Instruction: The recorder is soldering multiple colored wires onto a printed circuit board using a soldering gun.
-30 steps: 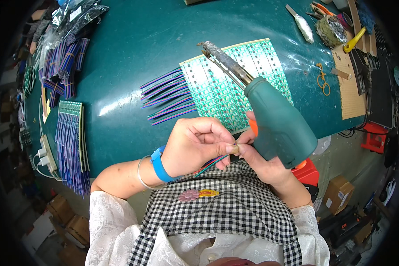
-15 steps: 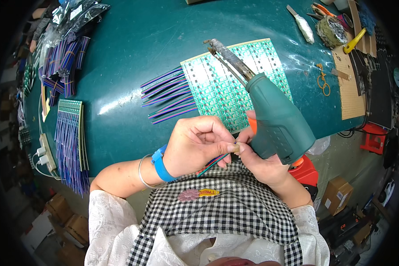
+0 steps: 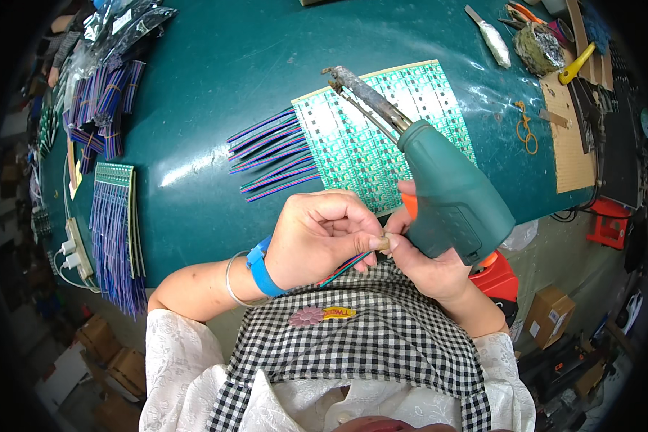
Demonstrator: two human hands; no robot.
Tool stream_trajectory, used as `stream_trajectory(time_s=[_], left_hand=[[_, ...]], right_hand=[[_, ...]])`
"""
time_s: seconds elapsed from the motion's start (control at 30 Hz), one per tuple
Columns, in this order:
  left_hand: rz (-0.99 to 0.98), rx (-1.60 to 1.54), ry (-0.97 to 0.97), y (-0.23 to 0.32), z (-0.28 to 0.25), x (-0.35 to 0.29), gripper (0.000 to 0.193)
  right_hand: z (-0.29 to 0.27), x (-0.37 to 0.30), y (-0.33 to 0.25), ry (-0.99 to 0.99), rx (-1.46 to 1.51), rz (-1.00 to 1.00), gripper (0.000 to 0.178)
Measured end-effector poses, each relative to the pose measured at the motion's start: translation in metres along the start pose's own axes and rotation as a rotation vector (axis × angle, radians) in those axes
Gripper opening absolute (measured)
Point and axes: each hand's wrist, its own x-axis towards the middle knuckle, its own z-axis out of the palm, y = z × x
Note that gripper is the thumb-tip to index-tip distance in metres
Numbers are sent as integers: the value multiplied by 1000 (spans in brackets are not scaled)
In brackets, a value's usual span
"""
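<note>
My left hand, with a blue band and a bangle at the wrist, is closed in a pinch on a short multicoloured ribbon wire. The wire's tail hangs down toward my apron. Fingertips of both hands meet at the wire's end, which they hide. My right hand is wrapped round the handle of a green soldering gun with an orange trigger. Its tip points up and left, over a panel of green-and-white circuit boards. Several ribbon wires stick out from the panel's left edge.
Bundled ribbon wires and plastic bags lie at the far left, above another wired board panel. A power strip stands at the left edge. To the right are a wrapped blade, orange-handled scissors, cardboard and a yellow-handled tool.
The hands stay pinched together at almost the same spot. The soldering gun's tip has shifted slightly left, and the wire's tail has turned a little.
</note>
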Motion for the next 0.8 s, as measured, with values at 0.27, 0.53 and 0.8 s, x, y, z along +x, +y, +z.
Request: stream_trajectory(time_s=[0.27,0.53,0.8], left_hand=[[-85,-58,17,4,3,2,10],[621,991,-8,23,-16,1,26],[775,1484,86,0,-62,-4,33]], right_hand=[[-6,1,3,-106,110,-135,56],[-7,-2,-6,131,240,5,56],[-29,-31,-4,206,147,95,59]])
